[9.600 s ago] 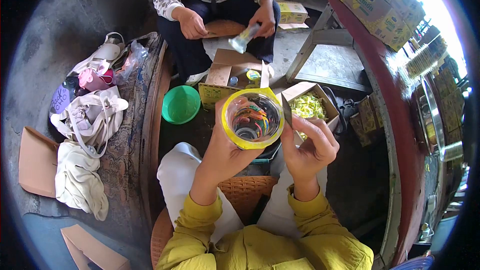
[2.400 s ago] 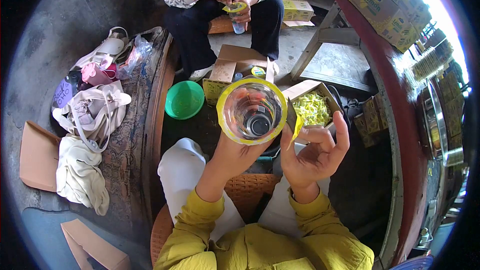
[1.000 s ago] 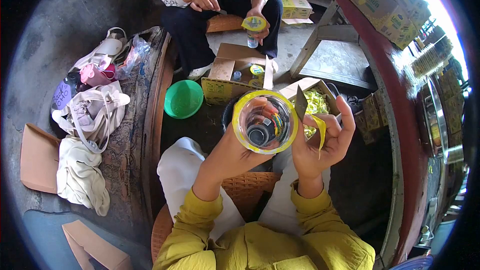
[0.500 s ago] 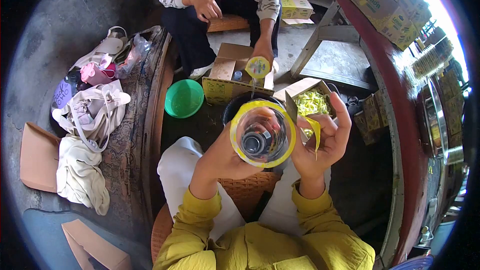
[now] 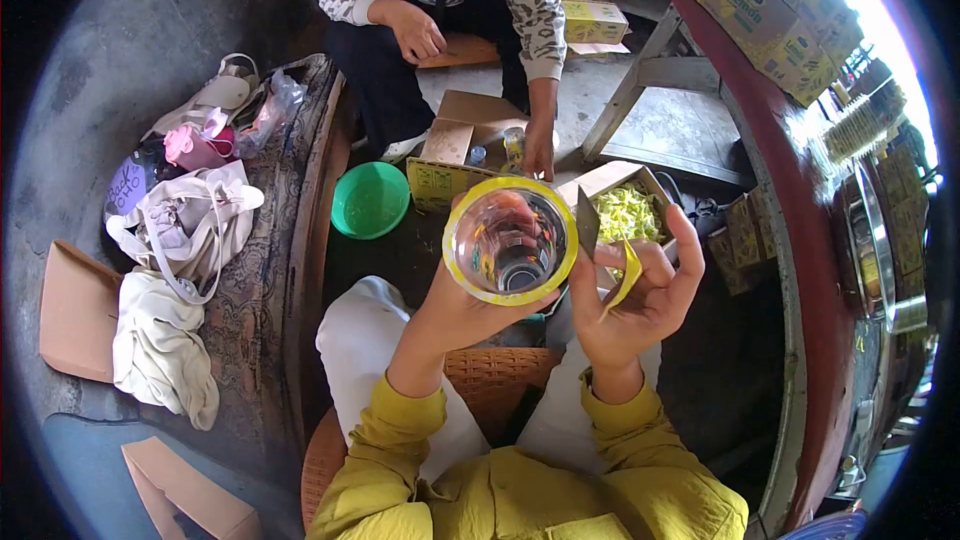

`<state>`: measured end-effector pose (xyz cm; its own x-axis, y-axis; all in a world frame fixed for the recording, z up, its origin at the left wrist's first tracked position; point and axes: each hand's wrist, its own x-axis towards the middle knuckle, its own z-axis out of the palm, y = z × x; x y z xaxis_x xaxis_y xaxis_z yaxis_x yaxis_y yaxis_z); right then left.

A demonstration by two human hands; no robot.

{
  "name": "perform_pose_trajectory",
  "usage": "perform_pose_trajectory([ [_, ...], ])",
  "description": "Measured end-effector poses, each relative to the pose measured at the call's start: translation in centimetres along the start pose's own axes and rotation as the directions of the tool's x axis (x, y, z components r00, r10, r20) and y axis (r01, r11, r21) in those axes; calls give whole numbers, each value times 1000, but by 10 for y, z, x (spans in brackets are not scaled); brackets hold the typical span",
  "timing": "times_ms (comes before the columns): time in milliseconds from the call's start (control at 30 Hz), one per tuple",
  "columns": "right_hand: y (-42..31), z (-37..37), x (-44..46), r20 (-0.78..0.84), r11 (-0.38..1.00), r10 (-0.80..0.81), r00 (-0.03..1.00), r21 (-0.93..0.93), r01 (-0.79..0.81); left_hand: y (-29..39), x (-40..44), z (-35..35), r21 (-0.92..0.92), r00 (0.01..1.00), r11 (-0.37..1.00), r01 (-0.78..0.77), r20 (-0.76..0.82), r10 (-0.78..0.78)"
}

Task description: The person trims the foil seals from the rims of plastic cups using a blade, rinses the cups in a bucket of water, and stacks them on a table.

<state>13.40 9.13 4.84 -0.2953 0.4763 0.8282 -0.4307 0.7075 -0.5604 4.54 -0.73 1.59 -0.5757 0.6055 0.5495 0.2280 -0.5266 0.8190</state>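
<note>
My left hand [image 5: 452, 312] is wrapped round a clear plastic cup [image 5: 520, 275]. The cup's round opening faces me, ringed by a yellow rim. Just right of that rim, my right hand [image 5: 645, 312] grips a small knife [image 5: 587, 220] with its dark blade pointing up. A thin yellow strip [image 5: 628, 278] hangs at the fingers of this hand; whether it is fully loose from the cup I cannot tell. The knife's handle is hidden by my fingers.
A co-worker's hand [image 5: 540, 148] is at an open cardboard box [image 5: 440, 180] holding clear cups. A green basin [image 5: 370, 200] stands left of it. On the right, a box holds yellow-green strips [image 5: 628, 212]. Bags [image 5: 195, 220] lie on the left bench; a wooden table [image 5: 790, 270] borders the right.
The cup in my left hand has shifted slightly up and left and tilted. The yellow strip has swung. The co-worker's hand has set a cup down in the cardboard box.
</note>
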Motion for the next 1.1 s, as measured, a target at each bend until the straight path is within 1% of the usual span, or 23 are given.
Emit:
perform_pose_trajectory([
  [67, -1, 0, 0, 15, 998, -8, 1000, -54, 8, 3, 0, -1, 5, 1000, 1000, 13, 16, -13],
  [100, -1, 1, 0, 2, 999, -12, 1000, -43, 12, 4, 0, -2, 7, 1000, 1000, 19, 24, -19],
  [200, 0, 1, -1, -33, 1000, -24, 999, -13, 23, 1, -1, -1, -63, 999, 997, 45, 6, -45],
  [267, -1, 1, 0, -48, 999, -36, 998, 0, 36, 1, -1, -1, -42, 1000, 999, 31, 5, -30],
  [300, -1, 1, 0, -39, 999, -41, 998, -26, 40, 2, -1, -2, -32, 1000, 999, 24, 4, -24],
  [367, -1, 0, -1, -22, 996, -50, 998, -78, 49, 4, -1, -3, -1, 998, 998, 56, 21, -55],
  [500, 1, 1, 0, -35, 995, -70, 997, -74, 67, 4, -3, -3, -10, 990, 991, 134, 50, -133],
  [567, 1, 1, 1, -42, 992, -87, 995, -92, 83, 7, -3, -3, 51, 986, 987, 151, 67, -154],
  [667, 3, -3, 2, -37, 993, -69, 997, -103, 65, 11, -4, -2, 111, 981, 982, 150, 108, -162],
  [700, 3, -3, 2, -36, 997, -42, 998, -66, 40, 12, -4, -2, 127, 979, 981, 145, 124, -161],
  [767, 3, -4, 4, -29, 1000, 11, 1000, 8, -11, 11, -3, -3, 67, 978, 985, 159, 123, -166],
  [867, 3, -4, 5, -8, 996, -35, 999, -77, 35, 9, -2, -4, 10, 972, 984, 176, 153, -175],
  [967, 5, -6, 4, -6, 997, -12, 1000, -75, 11, 8, -3, -2, -32, 975, 987, 156, 167, -149],
  [1067, 7, -8, 7, 29, 999, 39, 999, 25, -40, 7, -2, -5, -50, 972, 987, 153, 187, -142],
  [1100, 7, -8, 7, 27, 998, 52, 998, 26, -53, 6, -2, -6, -51, 969, 986, 159, 198, -146],
])
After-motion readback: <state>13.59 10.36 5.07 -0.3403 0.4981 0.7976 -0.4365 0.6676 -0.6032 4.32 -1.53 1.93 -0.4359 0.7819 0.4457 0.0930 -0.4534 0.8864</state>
